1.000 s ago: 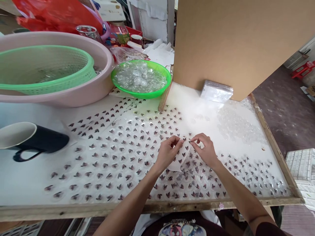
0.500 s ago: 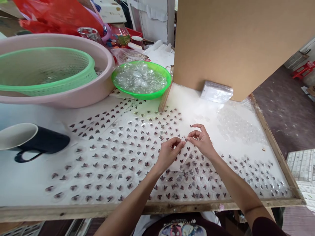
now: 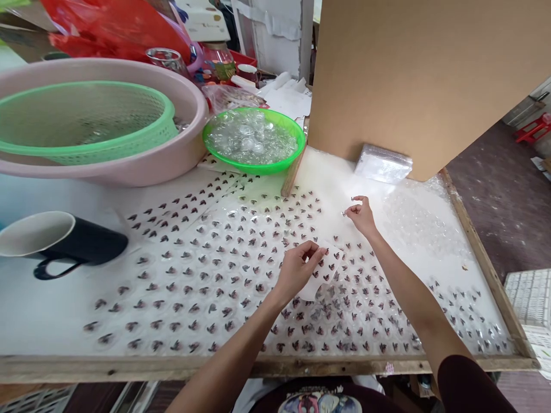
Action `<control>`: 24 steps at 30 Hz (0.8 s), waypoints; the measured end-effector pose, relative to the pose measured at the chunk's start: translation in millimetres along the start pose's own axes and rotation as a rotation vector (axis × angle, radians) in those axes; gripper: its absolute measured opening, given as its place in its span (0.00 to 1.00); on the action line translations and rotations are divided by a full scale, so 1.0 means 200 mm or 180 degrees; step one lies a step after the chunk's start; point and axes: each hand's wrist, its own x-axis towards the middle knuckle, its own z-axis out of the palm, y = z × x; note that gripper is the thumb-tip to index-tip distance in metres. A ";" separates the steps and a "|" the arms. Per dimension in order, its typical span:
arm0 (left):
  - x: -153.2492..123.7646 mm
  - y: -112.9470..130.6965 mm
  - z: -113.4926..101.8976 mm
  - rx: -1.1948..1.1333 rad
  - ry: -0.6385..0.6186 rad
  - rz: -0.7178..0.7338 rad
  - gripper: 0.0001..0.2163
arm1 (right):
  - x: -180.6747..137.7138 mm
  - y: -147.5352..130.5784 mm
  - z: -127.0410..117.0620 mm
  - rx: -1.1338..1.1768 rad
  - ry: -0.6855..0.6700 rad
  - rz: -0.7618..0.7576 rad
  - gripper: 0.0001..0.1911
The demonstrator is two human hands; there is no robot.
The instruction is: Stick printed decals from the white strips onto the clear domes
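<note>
My left hand (image 3: 299, 267) pinches the top edge of a small white sticker sheet (image 3: 321, 278) printed with dark motifs, just above the white work board (image 3: 365, 189). My right hand (image 3: 360, 215) is stretched forward over the bare white part of the board, its fingertips pinched on a tiny piece that I cannot make out. Rows of clear glass domes with dark motifs (image 3: 206, 281) cover the board around both hands. More plain clear domes (image 3: 413, 221) lie in a patch to the right of my right hand.
A green bowl of clear domes (image 3: 253, 139) stands at the back, beside a pink basin (image 3: 172, 155) holding a green strainer (image 3: 81, 123). A black mug (image 3: 64, 244) lies at left. A cardboard sheet (image 3: 422, 74) and a packet of bags (image 3: 383, 162) stand behind.
My right hand has left the sticker sheet and moved forward and to the right over the bare white area, still pinched. My left hand has stayed in place with the sheet.
</note>
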 end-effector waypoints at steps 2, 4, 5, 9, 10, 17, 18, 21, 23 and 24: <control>0.00 0.00 0.00 0.0023 0.0002 0.0003 0.16 | 0.00 0.02 0.03 -0.0139 -0.0035 -0.0001 0.25; 0.00 0.00 0.00 0.0039 -0.0013 0.0020 0.16 | 0.00 0.03 0.05 -0.0300 -0.0051 -0.0052 0.24; 0.00 -0.01 0.00 0.0043 -0.0020 0.0028 0.16 | 0.00 0.03 0.06 -0.0404 -0.0063 -0.0098 0.23; 0.00 -0.01 0.00 0.0039 -0.0023 0.0025 0.16 | 0.00 0.04 0.09 -0.0933 -0.0183 -0.0354 0.21; 0.00 -0.01 0.00 0.0035 -0.0014 0.0020 0.16 | 0.00 0.03 0.09 -0.1068 -0.0172 -0.0397 0.21; 0.00 0.01 0.00 -0.0010 -0.0059 0.0003 0.17 | -0.01 0.04 0.09 -0.1230 -0.0241 -0.0411 0.22; 0.00 0.01 0.00 -0.0004 -0.0060 0.0012 0.17 | -0.02 0.04 0.09 -0.1181 -0.0266 -0.0412 0.21; 0.00 0.01 -0.01 0.0026 -0.0039 0.0039 0.17 | -0.02 0.04 0.07 -0.1031 -0.0154 -0.0510 0.19; 0.00 0.01 -0.01 0.0024 -0.0039 0.0040 0.17 | 0.00 0.03 0.04 -0.0944 0.0005 -0.0588 0.17; 0.00 0.01 -0.01 0.0015 -0.0039 0.0032 0.17 | 0.02 0.03 0.02 -0.0927 0.0102 -0.0605 0.14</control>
